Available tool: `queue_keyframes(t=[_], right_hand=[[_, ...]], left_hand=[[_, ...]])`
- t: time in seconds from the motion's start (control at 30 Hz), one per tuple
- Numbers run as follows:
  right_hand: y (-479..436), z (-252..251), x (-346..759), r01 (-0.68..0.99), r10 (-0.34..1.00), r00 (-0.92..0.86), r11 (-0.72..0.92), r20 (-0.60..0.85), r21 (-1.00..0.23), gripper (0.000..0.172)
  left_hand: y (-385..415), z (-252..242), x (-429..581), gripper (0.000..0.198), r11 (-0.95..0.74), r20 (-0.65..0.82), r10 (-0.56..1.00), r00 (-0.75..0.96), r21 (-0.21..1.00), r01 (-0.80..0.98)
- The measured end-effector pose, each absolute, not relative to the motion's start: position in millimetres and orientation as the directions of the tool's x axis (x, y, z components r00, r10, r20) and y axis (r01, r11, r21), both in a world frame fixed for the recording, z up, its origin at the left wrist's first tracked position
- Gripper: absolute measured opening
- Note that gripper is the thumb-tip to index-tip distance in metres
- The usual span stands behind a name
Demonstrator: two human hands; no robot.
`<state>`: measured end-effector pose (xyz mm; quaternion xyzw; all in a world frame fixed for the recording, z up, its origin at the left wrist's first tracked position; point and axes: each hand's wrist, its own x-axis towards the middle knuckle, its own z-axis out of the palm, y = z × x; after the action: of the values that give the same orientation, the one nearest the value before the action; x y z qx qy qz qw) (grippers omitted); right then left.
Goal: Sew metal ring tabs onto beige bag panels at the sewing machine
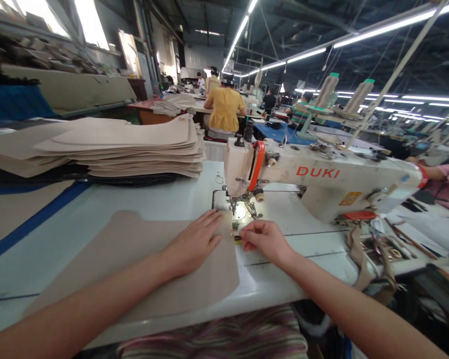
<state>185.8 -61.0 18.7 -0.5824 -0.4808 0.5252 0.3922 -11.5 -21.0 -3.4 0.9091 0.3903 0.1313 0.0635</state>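
Note:
A tan fabric piece lies flat on the white sewing table, its right edge at the needle of a white DUKI sewing machine. My left hand rests flat on the fabric, fingers spread toward the needle. My right hand pinches the fabric's edge, with something small and yellow at its fingertips, just in front of the presser foot.
A tall stack of tan cut pieces sits at the back left of the table. Thread cones stand behind the machine. A person in a yellow top sits ahead; another person's arm shows at right. Straps and tools lie at right.

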Motion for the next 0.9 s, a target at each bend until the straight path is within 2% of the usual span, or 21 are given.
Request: queue_keyframes(t=[0.2,0.37,0.5,0.6,0.8,0.9], right_hand=[[-23.5,20.0,170.4,0.205,0.947,-0.037,-0.306,-0.32,-0.93,0.013],[-12.7,25.0,164.5,0.284,0.93,-0.057,-0.333,-0.362,-0.899,0.016],[-10.1,26.2,163.2,0.34,0.922,-0.058,-0.341,-0.382,-0.876,0.02],[-8.9,25.8,162.2,0.371,0.921,-0.056,-0.34,-0.386,-0.864,0.023],[-7.8,28.9,161.6,0.421,0.919,-0.049,-0.335,-0.39,-0.843,0.023],[-7.2,32.2,161.4,0.457,0.921,-0.054,-0.32,-0.385,-0.83,0.025]], left_hand=[[-26.4,-0.9,-15.8,0.05,-0.665,0.217,0.745,0.631,0.303,0.682],[-30.8,0.6,-19.2,0.049,-0.654,0.231,0.754,0.615,0.361,0.665],[-26.2,4.6,-13.9,0.037,-0.693,0.33,0.72,0.61,0.38,0.613],[-18.9,8.8,-3.7,0.018,-0.736,0.404,0.677,0.615,0.347,0.581],[-9.3,6.6,10.5,0.022,-0.787,0.428,0.602,0.674,0.173,0.592],[-9.4,4.4,12.1,0.021,-0.78,0.445,0.601,0.664,0.146,0.609]])
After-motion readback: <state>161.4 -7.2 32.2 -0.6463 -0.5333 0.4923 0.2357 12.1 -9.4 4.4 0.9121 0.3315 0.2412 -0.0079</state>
